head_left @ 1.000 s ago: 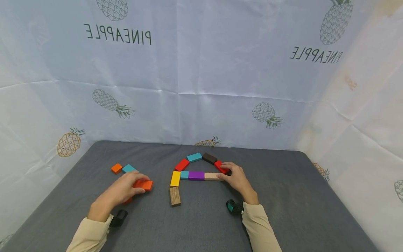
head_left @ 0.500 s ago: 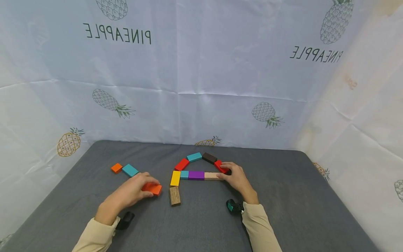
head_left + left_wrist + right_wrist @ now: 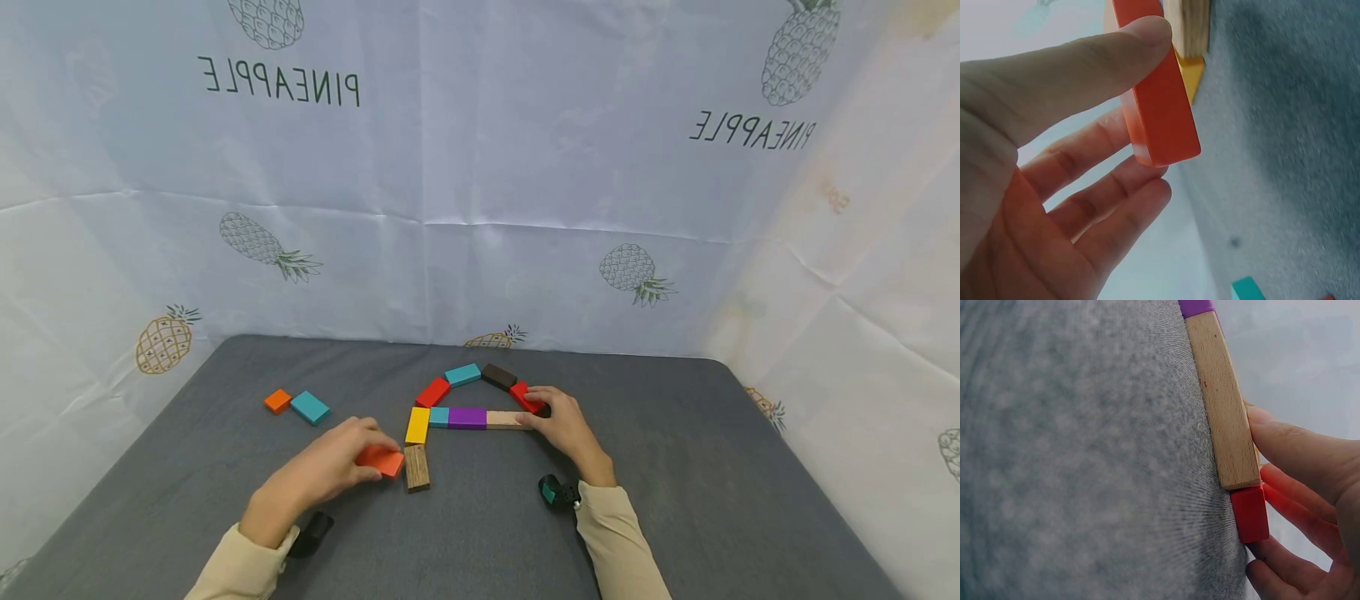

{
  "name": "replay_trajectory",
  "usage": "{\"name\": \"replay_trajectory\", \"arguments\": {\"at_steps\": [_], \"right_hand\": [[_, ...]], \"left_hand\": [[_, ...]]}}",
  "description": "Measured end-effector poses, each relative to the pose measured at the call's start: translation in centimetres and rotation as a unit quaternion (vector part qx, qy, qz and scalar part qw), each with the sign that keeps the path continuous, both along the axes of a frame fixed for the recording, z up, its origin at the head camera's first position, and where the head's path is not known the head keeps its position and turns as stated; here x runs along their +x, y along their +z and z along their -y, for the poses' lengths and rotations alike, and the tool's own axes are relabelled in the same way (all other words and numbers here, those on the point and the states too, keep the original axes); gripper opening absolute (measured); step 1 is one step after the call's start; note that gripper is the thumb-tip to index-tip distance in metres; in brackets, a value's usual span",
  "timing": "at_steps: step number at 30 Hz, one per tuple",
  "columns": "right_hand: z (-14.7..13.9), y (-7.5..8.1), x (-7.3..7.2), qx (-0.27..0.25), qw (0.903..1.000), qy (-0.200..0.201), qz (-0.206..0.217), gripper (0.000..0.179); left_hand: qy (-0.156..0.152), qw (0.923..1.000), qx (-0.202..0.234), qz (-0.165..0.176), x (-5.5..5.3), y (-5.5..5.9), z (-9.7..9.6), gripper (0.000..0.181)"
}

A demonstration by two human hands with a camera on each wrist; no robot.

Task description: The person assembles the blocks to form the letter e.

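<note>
My left hand (image 3: 330,467) pinches an orange wooden block (image 3: 380,461) between thumb and fingers; the left wrist view shows the thumb across the block (image 3: 1169,112). Just right of it lies a dark-grained brown block (image 3: 417,468), below a yellow block (image 3: 417,426). Whether orange and brown touch, I cannot tell. At the right end of the arrangement, my right hand (image 3: 566,429) has fingers curled at a red block (image 3: 527,397). Its thumb touches the pale wooden block (image 3: 505,420); both blocks (image 3: 1250,514) meet end to end in the right wrist view.
The arch continues with a second red block (image 3: 433,392), a teal block (image 3: 463,375) and a dark brown block (image 3: 499,377). Inside run a small teal block (image 3: 439,417) and a purple block (image 3: 468,418). Loose at left lie an orange block (image 3: 278,401) and a teal block (image 3: 310,407).
My left hand has carried the orange block rightward and slightly nearer me, up beside the brown block. The loose teal block at left is now uncovered. My right hand has stayed put.
</note>
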State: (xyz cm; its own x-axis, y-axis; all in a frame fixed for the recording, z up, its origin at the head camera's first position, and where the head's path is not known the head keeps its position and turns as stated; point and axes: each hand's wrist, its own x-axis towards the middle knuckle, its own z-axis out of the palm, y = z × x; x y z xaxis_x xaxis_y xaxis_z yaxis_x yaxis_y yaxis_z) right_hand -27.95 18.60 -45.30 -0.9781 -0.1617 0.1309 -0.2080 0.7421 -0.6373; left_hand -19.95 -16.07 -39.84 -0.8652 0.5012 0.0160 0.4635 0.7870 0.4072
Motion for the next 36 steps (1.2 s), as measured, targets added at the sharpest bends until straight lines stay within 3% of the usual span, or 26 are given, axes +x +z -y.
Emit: {"name": "replay_trajectory", "arguments": {"at_steps": [7,15,23,36], "right_hand": [[0.0,0.0,0.0,0.000,1.0000,0.000,-0.001,0.046],[-0.1,-0.1,0.0,-0.003,1.0000,0.002,-0.005,0.045],[-0.1,-0.1,0.0,-0.006,1.0000,0.001,-0.003,0.045],[0.0,-0.1,0.0,-0.001,1.0000,-0.005,0.000,0.046]], "left_hand": [[-0.034,0.9992,0.019,-0.007,0.6,0.2,-1.0,0.035],[-0.051,0.9984,0.024,-0.007,1.0,-0.1,-2.3,0.032],[-0.071,0.9971,0.020,0.019,1.4,-0.4,-3.4,0.027],[-0.121,0.9921,0.014,0.032,1.7,-0.6,-4.7,0.029]]}}
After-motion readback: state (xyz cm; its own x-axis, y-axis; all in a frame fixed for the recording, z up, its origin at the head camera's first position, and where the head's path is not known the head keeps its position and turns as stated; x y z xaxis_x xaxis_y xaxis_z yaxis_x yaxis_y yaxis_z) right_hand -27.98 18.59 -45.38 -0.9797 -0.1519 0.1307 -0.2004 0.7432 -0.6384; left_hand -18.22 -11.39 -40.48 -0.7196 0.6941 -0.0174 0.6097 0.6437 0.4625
